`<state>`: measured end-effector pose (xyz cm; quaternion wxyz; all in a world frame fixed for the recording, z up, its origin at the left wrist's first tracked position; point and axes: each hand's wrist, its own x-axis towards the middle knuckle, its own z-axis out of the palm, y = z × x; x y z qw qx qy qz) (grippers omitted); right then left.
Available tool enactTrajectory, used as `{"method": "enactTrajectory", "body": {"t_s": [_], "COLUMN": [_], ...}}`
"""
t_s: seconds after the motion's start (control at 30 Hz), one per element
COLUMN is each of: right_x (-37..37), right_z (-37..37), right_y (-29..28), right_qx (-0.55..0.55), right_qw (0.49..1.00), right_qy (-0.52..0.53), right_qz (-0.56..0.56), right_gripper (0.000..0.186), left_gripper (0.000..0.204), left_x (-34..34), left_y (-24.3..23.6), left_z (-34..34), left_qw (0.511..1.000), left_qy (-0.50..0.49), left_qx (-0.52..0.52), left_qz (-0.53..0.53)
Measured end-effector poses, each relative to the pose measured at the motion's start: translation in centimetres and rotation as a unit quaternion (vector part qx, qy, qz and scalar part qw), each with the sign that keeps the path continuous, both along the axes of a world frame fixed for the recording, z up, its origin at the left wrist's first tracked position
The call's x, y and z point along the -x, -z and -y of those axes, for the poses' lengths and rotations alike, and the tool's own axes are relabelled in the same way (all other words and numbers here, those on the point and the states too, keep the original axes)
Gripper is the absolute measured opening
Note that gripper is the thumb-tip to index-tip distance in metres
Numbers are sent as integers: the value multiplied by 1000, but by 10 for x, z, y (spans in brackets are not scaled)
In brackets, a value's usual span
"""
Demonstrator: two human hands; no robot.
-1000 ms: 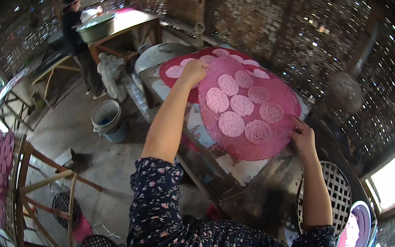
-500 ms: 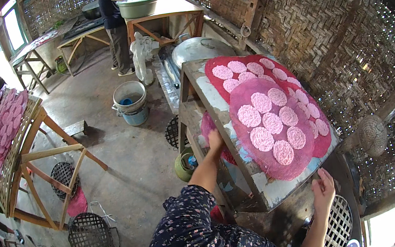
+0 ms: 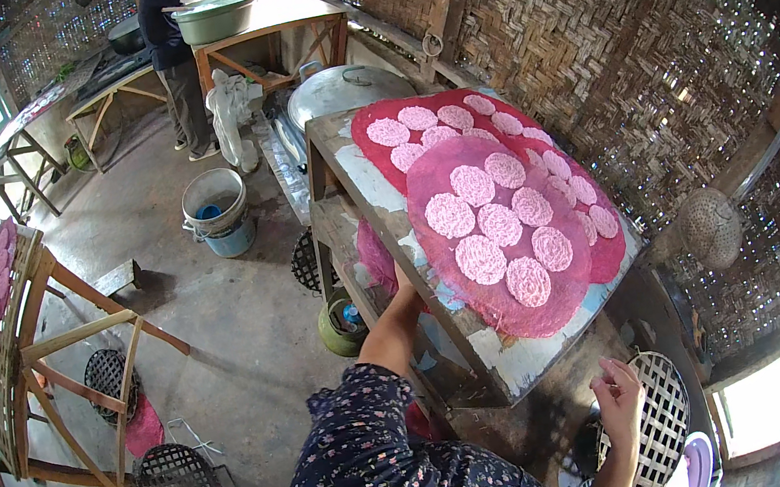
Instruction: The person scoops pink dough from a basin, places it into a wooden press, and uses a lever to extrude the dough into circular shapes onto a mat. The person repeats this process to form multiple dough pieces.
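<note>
Reaching beneath the tabletop [image 3: 532, 363], left hand [image 3: 404, 288] mostly hidden, grip unclear; right hand [image 3: 619, 399] half-curled near a basket [image 3: 662, 405].

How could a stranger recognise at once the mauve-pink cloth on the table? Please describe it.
Find the wooden table in front of the person, beside the woven wall. On its near part, just beyond the right hand, lies the mauve-pink cloth, rounded, carrying eight pale pink discs. Its duller tone sets it apart from the brighter red layer that it partly covers.
</note>
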<state>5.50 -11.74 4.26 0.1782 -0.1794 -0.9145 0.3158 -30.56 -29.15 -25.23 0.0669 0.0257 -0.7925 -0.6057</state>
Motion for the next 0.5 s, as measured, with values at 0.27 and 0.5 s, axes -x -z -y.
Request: {"method": "enactTrajectory", "body": {"t_s": [0.27,0.5], "right_x": [-5,15], "right_z": [27,93], "right_y": [-12,1], "right_qx": [-27,41], "right_qw": [999,956], "right_qy": [-39,-282], "right_qz": [23,67], "right_gripper": [29,26], "left_gripper": [49,36], "left_x": [-100,-175], "left_y": [-24,27], "left_z": [92,135], "left_qw": [961,896], "left_qy": [-112,-69], "left_qx": [-252,-355], "left_qz": [27,257]}}
